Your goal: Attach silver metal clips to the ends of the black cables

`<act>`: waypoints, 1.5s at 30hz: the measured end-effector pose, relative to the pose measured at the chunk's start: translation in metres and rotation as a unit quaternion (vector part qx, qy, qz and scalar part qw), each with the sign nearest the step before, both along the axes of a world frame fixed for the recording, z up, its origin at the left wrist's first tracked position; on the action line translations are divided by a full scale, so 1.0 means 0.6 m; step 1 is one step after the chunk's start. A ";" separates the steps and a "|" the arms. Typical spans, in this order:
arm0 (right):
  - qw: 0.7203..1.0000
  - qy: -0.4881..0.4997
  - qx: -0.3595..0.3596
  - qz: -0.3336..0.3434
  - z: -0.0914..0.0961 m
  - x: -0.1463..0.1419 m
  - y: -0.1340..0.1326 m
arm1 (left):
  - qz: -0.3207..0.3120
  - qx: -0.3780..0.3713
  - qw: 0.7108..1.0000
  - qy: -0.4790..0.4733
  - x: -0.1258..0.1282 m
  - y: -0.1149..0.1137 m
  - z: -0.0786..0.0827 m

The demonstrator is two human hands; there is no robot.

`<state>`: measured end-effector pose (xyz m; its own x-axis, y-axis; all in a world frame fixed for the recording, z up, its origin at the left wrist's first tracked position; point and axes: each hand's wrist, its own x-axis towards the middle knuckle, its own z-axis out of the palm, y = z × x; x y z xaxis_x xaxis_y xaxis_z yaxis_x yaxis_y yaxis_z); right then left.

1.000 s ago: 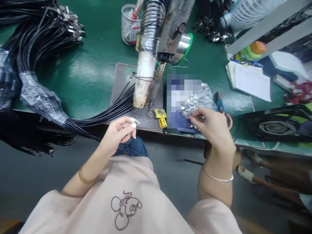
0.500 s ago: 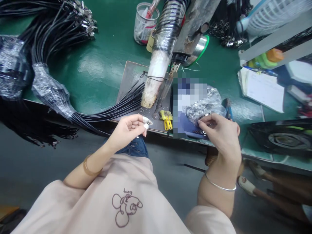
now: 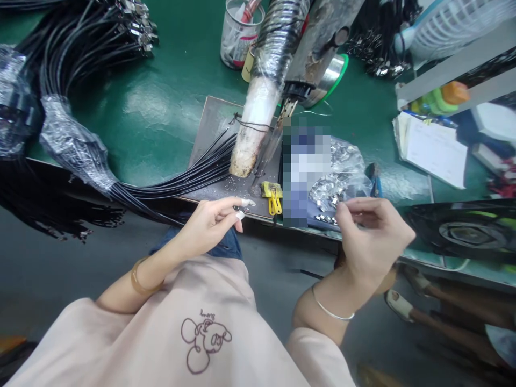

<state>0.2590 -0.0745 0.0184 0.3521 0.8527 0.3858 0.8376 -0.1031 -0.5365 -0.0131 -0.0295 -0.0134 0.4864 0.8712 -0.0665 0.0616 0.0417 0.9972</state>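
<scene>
My left hand (image 3: 209, 226) hovers at the bench's front edge, its taped fingertips pinched on a small silvery metal piece (image 3: 247, 203). It is just in front of the grey metal plate (image 3: 212, 121), where a bundle of black cables (image 3: 189, 180) ends. My right hand (image 3: 373, 236) is raised off the bench with its fingers curled and pinched together. Anything between them is too small to make out. It is next to a pile of small metal clips (image 3: 328, 196) spilling from a clear plastic bag (image 3: 346, 161).
A wrapped tube (image 3: 262, 91) slants down onto the plate, with a yellow clip (image 3: 274, 196) beside it. Blue pliers (image 3: 377, 180), a clear cup (image 3: 237, 32), a solder spool (image 3: 332, 72), papers (image 3: 435, 150) and a black fan (image 3: 463, 231) sit around. Another person's feet (image 3: 403, 306) show lower right.
My right hand has lifted back from the clip pile toward me, with its fingers curled in. My left hand has stayed at the bench edge, still pinched.
</scene>
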 end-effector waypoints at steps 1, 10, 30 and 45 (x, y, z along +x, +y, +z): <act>0.997 0.056 0.054 -0.007 0.000 -0.014 -0.005 | 0.001 0.000 1.000 0.000 0.000 0.000 0.001; 0.953 0.240 0.148 0.109 -0.042 -0.168 -0.021 | 0.024 -0.055 0.998 -0.013 0.003 -0.001 0.010; 0.957 0.204 0.073 0.191 -0.044 -0.178 -0.002 | 0.009 0.314 0.943 0.107 -0.003 0.002 -0.007; 0.954 0.162 0.190 0.165 -0.061 -0.191 -0.008 | 0.016 -0.162 0.981 -0.106 -0.010 0.015 0.013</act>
